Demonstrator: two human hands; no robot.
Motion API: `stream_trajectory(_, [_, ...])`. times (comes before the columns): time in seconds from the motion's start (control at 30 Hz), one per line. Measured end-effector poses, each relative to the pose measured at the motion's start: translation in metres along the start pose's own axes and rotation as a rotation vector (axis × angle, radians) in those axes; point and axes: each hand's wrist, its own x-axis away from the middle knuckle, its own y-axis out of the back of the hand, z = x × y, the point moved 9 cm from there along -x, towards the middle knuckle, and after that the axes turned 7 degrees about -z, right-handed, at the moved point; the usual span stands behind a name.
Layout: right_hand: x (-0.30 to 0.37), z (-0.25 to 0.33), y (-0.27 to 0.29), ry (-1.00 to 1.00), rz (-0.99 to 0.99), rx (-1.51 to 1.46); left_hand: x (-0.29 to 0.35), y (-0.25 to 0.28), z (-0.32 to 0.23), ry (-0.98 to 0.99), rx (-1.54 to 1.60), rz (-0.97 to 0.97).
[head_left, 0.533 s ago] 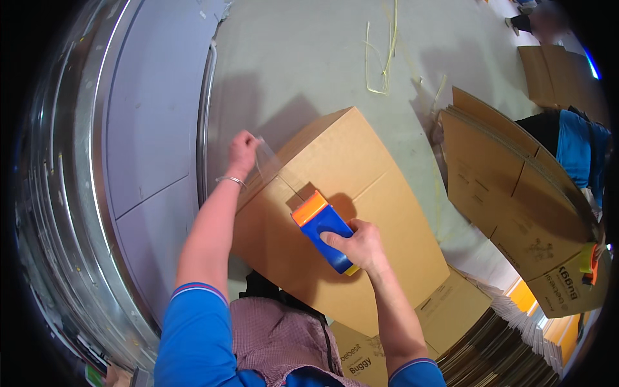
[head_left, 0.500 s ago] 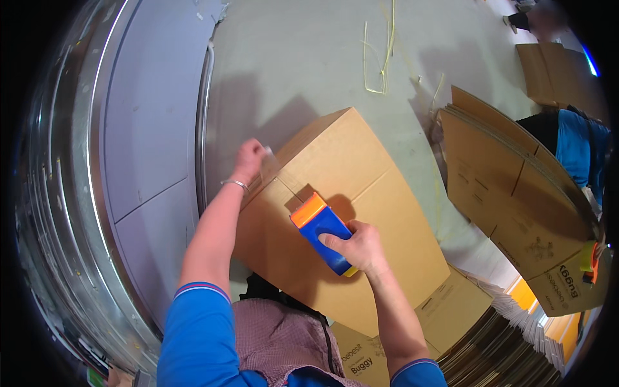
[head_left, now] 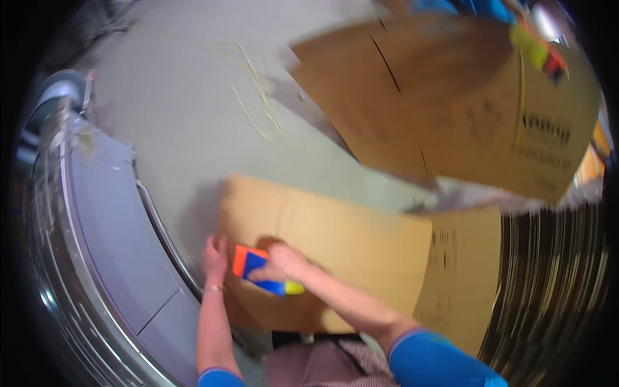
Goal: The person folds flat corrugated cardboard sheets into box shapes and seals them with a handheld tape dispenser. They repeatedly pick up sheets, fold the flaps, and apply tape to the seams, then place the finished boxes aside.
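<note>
A large brown cardboard box (head_left: 348, 251) lies in front of me, its plain side up. My right hand (head_left: 282, 263) is wrapped round a blue and orange tape dispenser (head_left: 259, 266) with a yellow-green rear end. The dispenser's orange front is over the left part of the box and points at the left edge. My left hand (head_left: 215, 259), with a bracelet at the wrist, is at that left edge, close to the orange front. Its fingers are blurred, so their grip is unclear. No strip of tape can be made out between the hand and the dispenser.
A flattened carton (head_left: 445, 109) stands at the upper right, with a co-worker's blue clothing behind it. Stacked flat cardboard (head_left: 548, 284) fills the right side, beside a printed panel (head_left: 454, 277). A grey metal-edged unit (head_left: 122, 213) runs along the left. Yellow strapping (head_left: 255, 87) lies on the floor.
The view has swung to the right and is blurred. My right hand and the dispenser are now closer to my left hand, which is lower at the box's left edge.
</note>
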Motion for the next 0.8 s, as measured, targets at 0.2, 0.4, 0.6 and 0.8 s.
stream_trajectory(0.2, [0.052, -0.044, -0.001, 0.102, 0.051, -0.121, 0.002, 0.016, 0.017, -0.096, -0.066, -0.094])
stream_trajectory(0.4, [0.166, -0.276, 0.04, -0.06, 0.104, -0.038, 0.0, 0.021, 0.009, -0.148, 0.099, -0.09])
stream_trajectory(0.6, [0.254, -0.451, 0.089, -0.475, 0.092, 0.143, 0.064, -0.003, -0.096, -0.376, -0.628, -0.428])
stream_trajectory(0.8, [0.226, -0.411, 0.089, -0.349, 0.042, 0.082, 0.282, -0.252, -0.247, -0.945, -0.635, 0.025])
